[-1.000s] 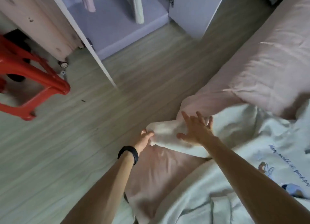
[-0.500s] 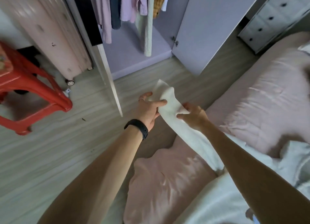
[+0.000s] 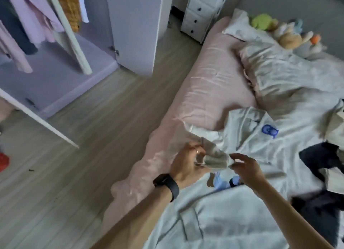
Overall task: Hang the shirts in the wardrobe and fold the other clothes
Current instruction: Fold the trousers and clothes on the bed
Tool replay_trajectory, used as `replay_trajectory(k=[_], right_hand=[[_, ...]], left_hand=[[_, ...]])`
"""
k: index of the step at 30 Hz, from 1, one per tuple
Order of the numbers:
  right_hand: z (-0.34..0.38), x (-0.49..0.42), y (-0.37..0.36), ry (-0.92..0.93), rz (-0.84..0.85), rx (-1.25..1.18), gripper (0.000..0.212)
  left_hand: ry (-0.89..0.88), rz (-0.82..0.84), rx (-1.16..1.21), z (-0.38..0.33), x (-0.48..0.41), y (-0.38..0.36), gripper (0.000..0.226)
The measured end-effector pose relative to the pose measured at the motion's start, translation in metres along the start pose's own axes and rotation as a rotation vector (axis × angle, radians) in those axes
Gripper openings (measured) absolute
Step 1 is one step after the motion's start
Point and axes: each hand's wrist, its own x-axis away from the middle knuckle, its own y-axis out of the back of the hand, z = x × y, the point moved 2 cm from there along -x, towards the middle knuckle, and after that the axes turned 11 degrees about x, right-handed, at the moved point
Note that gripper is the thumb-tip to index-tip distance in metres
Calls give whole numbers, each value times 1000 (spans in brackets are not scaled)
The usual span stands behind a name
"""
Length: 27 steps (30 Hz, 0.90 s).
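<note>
- Pale garment (image 3: 204,220) with a stitched pocket lies nearest, spread over the near end of the bed (image 3: 204,84) beneath both forearms.
- Just beyond it, the left grip (image 3: 186,163), with a black watch (image 3: 166,186) on its wrist and a ring on one finger, has its fingers curled round a bunched shirt sleeve (image 3: 214,160) and holds it above the bed's edge.
- The right grip (image 3: 245,166) meets the other end of that roll. Its thumb and fingertips are bent in and pinch the cloth.
- The sleeve leads back to a white collared shirt (image 3: 247,129) with a blue badge, lying flat on the bed.
- Dark clothes (image 3: 320,159) are heaped to the right of it.
- Farther up the pink sheet are a crumpled pillow (image 3: 275,69) and plush toys (image 3: 286,36).
- Across the wooden floor (image 3: 83,137) stands the open wardrobe (image 3: 61,84), with pink and dark hanging clothes (image 3: 31,19) inside and a white drawer unit (image 3: 201,12) beside it.
</note>
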Motion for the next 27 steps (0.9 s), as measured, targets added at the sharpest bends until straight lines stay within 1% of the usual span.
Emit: replay_trajectory(k=[2,3,5,6,7,9,10,11,13,14,16,18,19,20,21,22,24,25,27], right_hand=[[-86,30,17,-76,2,61,58],[-115,44,16,-123,-3,104,61],[-174,73,12,-199,19,195,52],[-214,96,12,-236,40,217,43],[-234,107,4,-234,37,206,37],[-283,132,-10,-296,61,146,35],[-303,141,-16,-333,86,62,33],[-323,154,-25,-367,111,-32,29],[-340,168,-46,-376,60,-139,34],[-345,176,-53,-391,14,-146,35],[-343,188,-70,-355,-44,-106,41],[-339,193,-85,-344,-40,-127,55],[-341,196,-92,-347,-35,-165,57],[-343,198,-97,-336,-41,-193,54],[-345,199,-97,-324,-84,-224,50],[-353,201,-96,-329,-156,-260,45],[-376,208,-91,-386,-259,-271,40],[-386,212,-90,-438,-241,-228,38],[-398,220,-91,-486,-171,6,40]], left_hand=[[92,211,-87,9,19,-82,18],[128,288,-136,16,31,-107,19],[112,410,-321,30,58,-162,22],[101,489,-414,35,78,-199,24],[108,540,-454,46,92,-215,24],[106,700,-545,71,127,-254,25],[89,788,-607,79,142,-271,25],[107,881,-665,86,159,-288,27],[140,898,-752,99,173,-292,31],[128,852,-812,103,177,-294,30],[67,693,-919,117,176,-294,39],[-23,535,-971,128,168,-296,51],[-46,482,-994,134,162,-298,57],[-51,464,-1021,136,155,-297,63],[-43,485,-1064,138,147,-295,69],[-33,543,-1126,140,140,-292,73],[32,734,-1254,150,137,-288,76],[84,785,-1284,155,138,-283,78],[126,753,-1310,160,143,-271,84]])
